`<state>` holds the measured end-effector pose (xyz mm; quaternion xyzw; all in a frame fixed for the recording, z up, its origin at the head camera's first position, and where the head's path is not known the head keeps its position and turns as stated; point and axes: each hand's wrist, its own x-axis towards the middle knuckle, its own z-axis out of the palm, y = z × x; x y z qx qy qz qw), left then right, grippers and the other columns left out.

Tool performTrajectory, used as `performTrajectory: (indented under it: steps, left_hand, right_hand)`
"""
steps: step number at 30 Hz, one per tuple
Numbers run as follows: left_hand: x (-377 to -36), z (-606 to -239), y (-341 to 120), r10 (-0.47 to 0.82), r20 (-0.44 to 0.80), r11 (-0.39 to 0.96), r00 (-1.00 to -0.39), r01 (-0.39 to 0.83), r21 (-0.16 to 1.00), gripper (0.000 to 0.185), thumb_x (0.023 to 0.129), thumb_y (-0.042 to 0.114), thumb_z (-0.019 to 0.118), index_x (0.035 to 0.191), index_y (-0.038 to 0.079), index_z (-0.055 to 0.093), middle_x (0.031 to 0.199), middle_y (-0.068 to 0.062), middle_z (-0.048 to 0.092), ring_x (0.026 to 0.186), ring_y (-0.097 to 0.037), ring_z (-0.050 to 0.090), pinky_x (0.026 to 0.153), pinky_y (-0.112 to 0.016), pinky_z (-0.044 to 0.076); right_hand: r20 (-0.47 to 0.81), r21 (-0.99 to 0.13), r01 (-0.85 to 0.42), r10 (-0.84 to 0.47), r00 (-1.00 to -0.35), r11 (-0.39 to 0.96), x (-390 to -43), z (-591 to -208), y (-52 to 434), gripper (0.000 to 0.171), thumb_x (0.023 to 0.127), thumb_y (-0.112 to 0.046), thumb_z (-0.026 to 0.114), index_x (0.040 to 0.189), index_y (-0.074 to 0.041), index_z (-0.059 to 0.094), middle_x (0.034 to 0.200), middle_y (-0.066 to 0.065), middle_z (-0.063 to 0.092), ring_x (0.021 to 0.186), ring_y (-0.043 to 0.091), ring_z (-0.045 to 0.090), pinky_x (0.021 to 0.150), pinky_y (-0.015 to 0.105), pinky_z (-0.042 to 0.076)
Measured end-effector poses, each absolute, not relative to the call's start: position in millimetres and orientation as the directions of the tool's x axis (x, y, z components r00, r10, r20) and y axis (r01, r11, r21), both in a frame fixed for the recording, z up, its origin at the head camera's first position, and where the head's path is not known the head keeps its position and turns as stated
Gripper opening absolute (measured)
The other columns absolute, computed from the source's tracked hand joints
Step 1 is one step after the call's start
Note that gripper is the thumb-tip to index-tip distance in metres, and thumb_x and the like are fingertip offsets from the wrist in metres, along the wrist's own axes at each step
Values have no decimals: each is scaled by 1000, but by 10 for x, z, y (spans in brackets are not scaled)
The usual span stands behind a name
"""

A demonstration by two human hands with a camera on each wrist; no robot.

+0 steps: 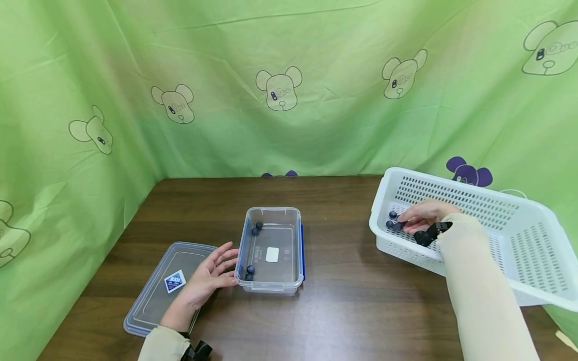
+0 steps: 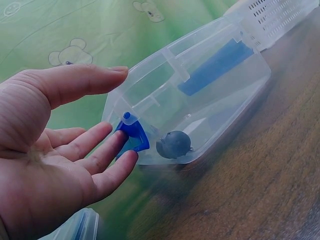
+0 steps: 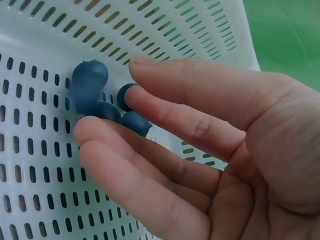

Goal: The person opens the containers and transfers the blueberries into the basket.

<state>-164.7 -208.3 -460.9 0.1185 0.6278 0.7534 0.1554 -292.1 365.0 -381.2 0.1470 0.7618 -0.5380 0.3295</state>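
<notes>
A clear plastic container (image 1: 271, 287) with blue latches stands mid-table and holds a few blueberries (image 1: 256, 228) along its left wall. My left hand (image 1: 212, 273) lies open beside it, fingertips touching its left side. In the left wrist view, the left hand (image 2: 112, 125) touches the blue latch (image 2: 134, 137), with a blueberry (image 2: 172, 144) just inside the container (image 2: 225, 95). My right hand (image 1: 422, 216) reaches into the white basket (image 1: 519, 235). In the right wrist view, the straight fingers of the right hand (image 3: 112, 97) touch a small cluster of blueberries (image 3: 90, 75) on the basket floor (image 3: 40, 175).
The container's clear lid (image 1: 153, 296), with a blue label, lies flat at the front left, partly under my left wrist. Green cloth walls close in the back and both sides. The basket sits tilted at the table's right edge.
</notes>
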Motion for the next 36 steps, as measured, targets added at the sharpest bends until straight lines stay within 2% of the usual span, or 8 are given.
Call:
performTrajectory:
  steps: [7,14,22,28,32,36]
  left_hand:
    - [-1647,-4608,-2088,385,-15,-160,-923,-83,984,96,80,-9,75,154,-8,14,151,-33,29,123,-16,54,98,-27,48]
    - [-1649,-4603,-2087,390,-9,-160,-921,-77,984,96,81,-9,75,154,-9,13,151,-34,29,123,-16,54,98,-28,48]
    - [-1644,-4608,-2080,387,-19,-152,-922,-84,985,96,81,-8,76,154,-8,14,151,-33,30,127,-22,52,99,-28,47]
    - [-1647,-4599,-2077,387,-18,-152,-922,-83,985,96,81,-8,75,154,-8,13,151,-33,29,127,-24,51,99,-28,47]
    - [-1644,-4594,-2081,382,-24,-150,-924,-88,985,97,80,-8,75,154,-8,13,151,-33,29,127,-22,51,98,-28,48]
    - [-1650,-4592,-2081,383,-22,-151,-924,-86,985,96,80,-8,76,154,-8,14,151,-33,29,125,-19,52,98,-28,48]
  right_hand:
    - [-645,-750,583,-150,-749,311,-2907,-3807,3676,12,95,-2,63,89,-5,73,85,14,72,76,19,72,77,28,57]
    - [-591,-805,549,-223,-775,224,-2923,-3711,3655,19,98,0,58,90,-7,73,90,13,73,82,19,73,82,29,56]
    - [-338,-919,393,-462,-820,-23,-2959,-3463,3523,31,102,4,45,101,-6,75,99,14,74,93,22,72,87,32,55]
    - [-271,-953,303,-479,-835,12,-2986,-3302,3175,32,104,1,44,101,-9,75,98,13,73,92,22,72,84,32,57]
    - [-273,-961,260,-479,-834,95,-2985,-3238,2861,30,102,2,46,100,-12,73,97,11,73,92,23,71,84,33,57]
    - [-288,-958,244,-493,-821,154,-3006,-3251,2515,24,99,4,51,101,-9,72,95,14,72,88,24,72,83,35,57]
